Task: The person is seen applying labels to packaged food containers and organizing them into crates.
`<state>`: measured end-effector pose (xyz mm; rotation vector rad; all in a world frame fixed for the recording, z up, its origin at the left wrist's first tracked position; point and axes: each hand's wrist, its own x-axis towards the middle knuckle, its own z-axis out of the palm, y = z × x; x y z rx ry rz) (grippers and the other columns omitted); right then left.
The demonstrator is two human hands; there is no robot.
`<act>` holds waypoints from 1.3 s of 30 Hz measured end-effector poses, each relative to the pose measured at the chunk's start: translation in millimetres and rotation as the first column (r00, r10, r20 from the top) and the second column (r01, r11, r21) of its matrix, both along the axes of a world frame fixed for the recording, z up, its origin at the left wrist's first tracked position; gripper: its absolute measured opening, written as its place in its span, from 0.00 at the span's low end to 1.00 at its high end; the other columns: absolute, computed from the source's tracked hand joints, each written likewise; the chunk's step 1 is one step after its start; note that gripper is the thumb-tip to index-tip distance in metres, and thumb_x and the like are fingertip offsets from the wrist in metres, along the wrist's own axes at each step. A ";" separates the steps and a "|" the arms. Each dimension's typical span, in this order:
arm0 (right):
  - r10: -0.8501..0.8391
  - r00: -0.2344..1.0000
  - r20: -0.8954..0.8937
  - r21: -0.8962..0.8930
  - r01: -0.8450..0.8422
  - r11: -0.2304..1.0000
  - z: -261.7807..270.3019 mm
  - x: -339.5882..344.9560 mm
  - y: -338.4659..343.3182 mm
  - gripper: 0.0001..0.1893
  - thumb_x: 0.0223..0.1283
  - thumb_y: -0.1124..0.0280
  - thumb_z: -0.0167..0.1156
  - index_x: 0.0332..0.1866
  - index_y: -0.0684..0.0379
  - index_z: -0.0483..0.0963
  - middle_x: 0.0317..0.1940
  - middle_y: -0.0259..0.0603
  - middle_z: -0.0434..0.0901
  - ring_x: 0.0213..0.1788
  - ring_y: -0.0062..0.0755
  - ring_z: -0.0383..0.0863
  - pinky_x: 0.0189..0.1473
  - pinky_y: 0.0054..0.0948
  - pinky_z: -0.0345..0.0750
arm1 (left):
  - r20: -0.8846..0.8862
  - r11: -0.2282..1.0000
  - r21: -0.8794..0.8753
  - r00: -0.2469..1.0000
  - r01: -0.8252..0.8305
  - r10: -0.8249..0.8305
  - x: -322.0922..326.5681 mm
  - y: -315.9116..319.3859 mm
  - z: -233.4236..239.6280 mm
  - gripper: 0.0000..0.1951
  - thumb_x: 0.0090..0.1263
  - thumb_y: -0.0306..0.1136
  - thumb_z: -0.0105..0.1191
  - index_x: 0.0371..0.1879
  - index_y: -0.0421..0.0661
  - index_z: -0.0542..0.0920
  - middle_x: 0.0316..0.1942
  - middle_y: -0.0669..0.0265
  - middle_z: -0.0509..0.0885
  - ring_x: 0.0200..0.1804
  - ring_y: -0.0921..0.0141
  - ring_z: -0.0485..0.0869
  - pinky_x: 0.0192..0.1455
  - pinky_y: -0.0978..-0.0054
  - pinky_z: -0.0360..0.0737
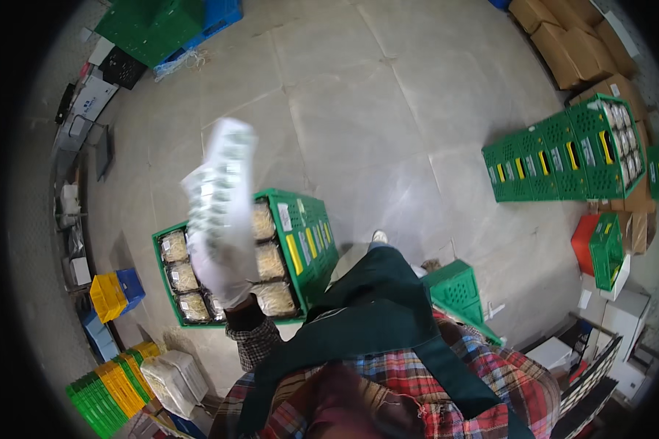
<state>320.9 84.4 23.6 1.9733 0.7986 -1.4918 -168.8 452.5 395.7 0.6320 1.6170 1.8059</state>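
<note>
My left hand (222, 277), in a whitish glove, is shut on a blurred white sheet (228, 175) printed with green marks, perhaps labels or film. The sheet is raised over the top of a stack of green plastic crates (310, 241). In the top crate lie rows of clear-wrapped dark trays (269, 262) with pale, stringy contents; the hand and sheet hide some of them. My right hand is out of view; on that side the plaid sleeve and dark green apron show.
A second stack of green crates (554, 153) stands at the right, beside cardboard boxes (576, 49). Close to my right side is a green crate (456, 291). Yellow and blue bins (108, 298) and stacked crates (110, 389) stand at the left.
</note>
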 end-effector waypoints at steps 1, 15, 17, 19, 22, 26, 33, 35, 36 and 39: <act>0.160 0.987 0.002 0.011 -0.160 0.987 0.8 25.1 39.5 0.26 0.65 0.45 0.44 0.44 0.57 0.80 0.47 0.47 0.81 0.51 0.47 0.79 0.53 0.36 0.75 | 0.061 0.990 0.046 0.989 0.134 -0.137 14.8 10.0 0.8 0.12 0.71 0.35 0.48 0.46 0.41 0.76 0.44 0.66 0.79 0.48 0.73 0.76 0.51 0.75 0.73; 0.287 0.836 -0.467 0.884 0.443 0.149 380.4 48.8 513.1 0.24 0.47 0.58 0.69 0.46 0.61 0.77 0.43 0.44 0.80 0.48 0.35 0.79 0.52 0.31 0.75 | -0.190 0.564 -0.120 0.538 0.817 -0.821 264.9 183.9 9.0 0.04 0.70 0.24 0.48 0.34 0.38 0.77 0.29 0.72 0.79 0.34 0.82 0.74 0.38 0.83 0.73; 0.095 0.835 -0.543 0.838 0.531 0.122 365.3 98.5 485.7 0.15 0.49 0.63 0.69 0.39 0.62 0.80 0.38 0.40 0.81 0.41 0.27 0.80 0.46 0.27 0.76 | -0.241 0.409 -0.110 0.375 0.906 -0.895 323.9 198.2 -3.7 0.04 0.70 0.25 0.49 0.32 0.39 0.76 0.27 0.74 0.76 0.31 0.82 0.70 0.34 0.84 0.69; -0.033 0.846 -0.533 0.846 0.532 -0.018 345.7 144.5 452.8 0.15 0.49 0.63 0.70 0.38 0.63 0.79 0.36 0.40 0.82 0.40 0.25 0.79 0.45 0.26 0.75 | -0.233 0.211 0.007 0.206 0.978 -0.950 385.2 225.6 -36.5 0.05 0.70 0.26 0.52 0.30 0.40 0.76 0.24 0.77 0.73 0.28 0.83 0.67 0.31 0.85 0.66; -0.304 0.660 -0.687 0.725 0.656 -0.212 341.2 198.1 383.4 0.14 0.51 0.66 0.69 0.39 0.64 0.79 0.34 0.35 0.81 0.38 0.18 0.77 0.41 0.23 0.75 | -0.215 -0.128 0.006 -0.124 0.992 -0.969 505.7 240.2 -52.5 0.05 0.66 0.27 0.57 0.29 0.41 0.79 0.25 0.77 0.77 0.28 0.83 0.71 0.34 0.84 0.71; -0.501 0.352 -0.791 0.602 0.591 -0.536 329.2 238.5 256.3 0.13 0.52 0.71 0.68 0.41 0.65 0.78 0.32 0.34 0.82 0.36 0.15 0.77 0.40 0.18 0.75 | -0.213 -0.521 -0.011 -0.511 0.853 -0.833 647.3 157.5 -25.2 0.02 0.61 0.22 0.60 0.31 0.39 0.82 0.30 0.69 0.83 0.31 0.79 0.76 0.36 0.82 0.74; -0.653 0.135 -0.745 0.658 0.305 -0.688 356.0 314.2 86.0 0.12 0.56 0.68 0.66 0.39 0.67 0.81 0.33 0.35 0.83 0.37 0.17 0.78 0.42 0.20 0.74 | -0.005 -0.816 0.106 -0.820 0.568 -0.572 856.3 -6.5 -25.6 0.01 0.62 0.21 0.58 0.31 0.37 0.81 0.29 0.70 0.81 0.31 0.80 0.76 0.35 0.82 0.73; -0.685 0.133 -0.717 0.694 0.234 -0.681 368.2 344.8 37.6 0.10 0.56 0.69 0.65 0.37 0.66 0.81 0.32 0.35 0.83 0.35 0.18 0.77 0.40 0.20 0.74 | 0.149 -0.867 0.172 -0.883 0.467 -0.445 905.2 -66.2 3.9 0.03 0.62 0.21 0.58 0.32 0.36 0.81 0.31 0.70 0.82 0.33 0.80 0.77 0.37 0.83 0.73; -0.780 0.129 -0.612 0.789 0.163 -0.593 378.4 359.2 16.4 0.09 0.55 0.70 0.65 0.36 0.65 0.82 0.32 0.37 0.83 0.34 0.18 0.78 0.41 0.22 0.75 | 0.084 -0.905 0.168 -0.921 0.390 -0.381 935.5 -84.4 1.3 0.03 0.61 0.22 0.59 0.32 0.37 0.81 0.30 0.71 0.81 0.32 0.81 0.75 0.36 0.84 0.73; -0.855 0.057 -0.516 0.856 0.063 -0.513 391.1 413.8 -47.0 0.11 0.52 0.70 0.66 0.37 0.66 0.81 0.34 0.42 0.83 0.40 0.24 0.80 0.50 0.26 0.75 | -0.052 -0.930 0.117 -0.933 0.348 -0.356 1011.5 -150.7 14.3 0.04 0.64 0.25 0.57 0.30 0.37 0.81 0.23 0.74 0.78 0.28 0.84 0.70 0.30 0.84 0.69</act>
